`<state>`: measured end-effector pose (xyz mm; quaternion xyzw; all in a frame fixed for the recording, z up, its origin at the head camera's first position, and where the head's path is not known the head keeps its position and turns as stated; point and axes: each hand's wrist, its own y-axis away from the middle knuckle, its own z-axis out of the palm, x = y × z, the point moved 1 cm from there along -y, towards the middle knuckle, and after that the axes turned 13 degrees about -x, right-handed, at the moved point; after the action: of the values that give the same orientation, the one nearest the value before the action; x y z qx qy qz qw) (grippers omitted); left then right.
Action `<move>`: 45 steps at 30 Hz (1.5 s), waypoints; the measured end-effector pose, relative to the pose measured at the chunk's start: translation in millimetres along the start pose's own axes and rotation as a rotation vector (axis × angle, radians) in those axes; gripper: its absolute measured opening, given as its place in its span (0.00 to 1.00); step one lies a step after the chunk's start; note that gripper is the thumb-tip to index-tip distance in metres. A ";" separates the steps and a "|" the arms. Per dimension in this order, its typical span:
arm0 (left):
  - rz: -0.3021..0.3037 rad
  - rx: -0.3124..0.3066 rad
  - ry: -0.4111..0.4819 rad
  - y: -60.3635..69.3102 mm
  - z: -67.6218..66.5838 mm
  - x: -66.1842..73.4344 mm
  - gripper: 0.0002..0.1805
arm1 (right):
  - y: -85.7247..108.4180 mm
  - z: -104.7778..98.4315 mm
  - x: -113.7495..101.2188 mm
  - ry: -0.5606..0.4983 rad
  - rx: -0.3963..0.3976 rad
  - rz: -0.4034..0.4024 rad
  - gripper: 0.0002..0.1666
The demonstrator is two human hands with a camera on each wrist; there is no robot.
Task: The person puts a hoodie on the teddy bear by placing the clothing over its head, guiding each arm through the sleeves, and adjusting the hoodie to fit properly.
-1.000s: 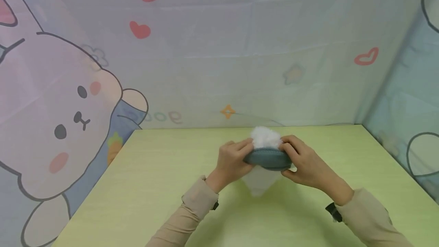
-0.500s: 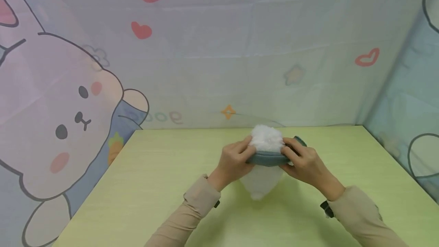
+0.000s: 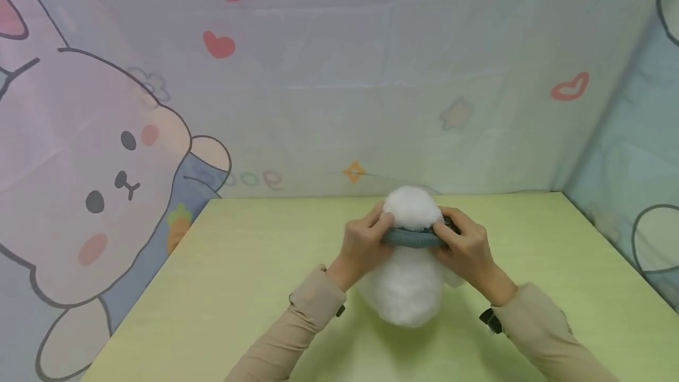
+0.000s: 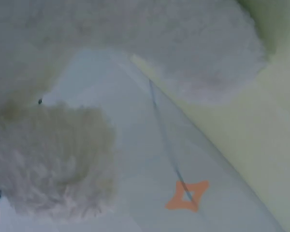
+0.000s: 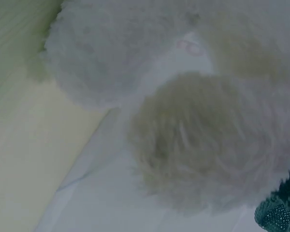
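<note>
A fluffy white plush toy (image 3: 405, 293) stands between the hands in the head view, its rounded white top showing above a teal ribbed fabric band (image 3: 414, 238). The band crosses the toy's narrower middle. My left hand (image 3: 363, 247) pinches the band's left end, with the thumb against the fur. At the right end my right hand (image 3: 468, 247) grips the same band with thumb and fingers. White fur (image 4: 58, 159) fills much of the left wrist view. The right wrist view shows the fur (image 5: 198, 140) and a teal knit edge (image 5: 275, 212). The toy's far side is hidden.
Below everything lies a pale yellow-green table (image 3: 254, 264). Behind it hangs a curtain (image 3: 329, 75) printed with hearts and a large rabbit. Another printed curtain (image 3: 626, 146) borders the right side. Dark wrist cameras (image 3: 490, 320) sit by the cuffs.
The plush toy has tilted, so more of its white body shows below the band. Both hands have moved slightly up with the band, and the right hand has shifted a little inward.
</note>
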<state>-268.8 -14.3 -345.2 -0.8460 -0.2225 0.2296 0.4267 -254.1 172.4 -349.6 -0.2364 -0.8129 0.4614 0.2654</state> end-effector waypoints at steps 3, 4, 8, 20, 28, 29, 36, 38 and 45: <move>-0.045 -0.053 0.056 2.1 -0.7 -3.0 0.13 | 0.3 -0.7 1.4 -0.033 -0.052 0.049 0.16; -0.055 -0.081 0.075 3.4 -1.5 -4.1 0.15 | 1.2 -1.2 2.2 -0.048 -0.076 0.063 0.18; -0.080 -0.230 0.169 8.9 -6.2 -7.9 0.20 | 5.5 -3.1 4.9 -0.121 -0.149 0.095 0.21; -0.208 -0.455 0.420 15.8 -14.5 -5.4 0.30 | 9.2 -9.9 14.0 -0.304 -0.230 0.052 0.20; -0.199 -0.229 0.203 25.3 -3.1 -8.8 0.29 | 16.5 -5.4 10.7 -0.392 -0.427 0.115 0.25; -0.204 -0.204 0.188 25.8 -2.2 -9.5 0.27 | 17.2 -5.2 9.8 -0.382 -0.436 0.125 0.26; -0.243 -0.108 0.139 29.9 4.5 -13.0 0.21 | 20.0 -1.8 6.4 -0.212 -0.356 0.120 0.26; -0.243 -0.095 0.109 31.5 6.6 -13.1 0.20 | 20.6 -1.0 6.4 -0.188 -0.300 0.120 0.27; -0.236 -0.101 0.027 34.3 13.1 -9.4 0.15 | 22.6 1.0 9.4 -0.208 -0.202 0.185 0.26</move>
<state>-277.6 -29.9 -378.6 -0.8372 -0.3262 0.1550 0.4106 -258.6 188.1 -367.8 -0.2867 -0.8531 0.4216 0.1111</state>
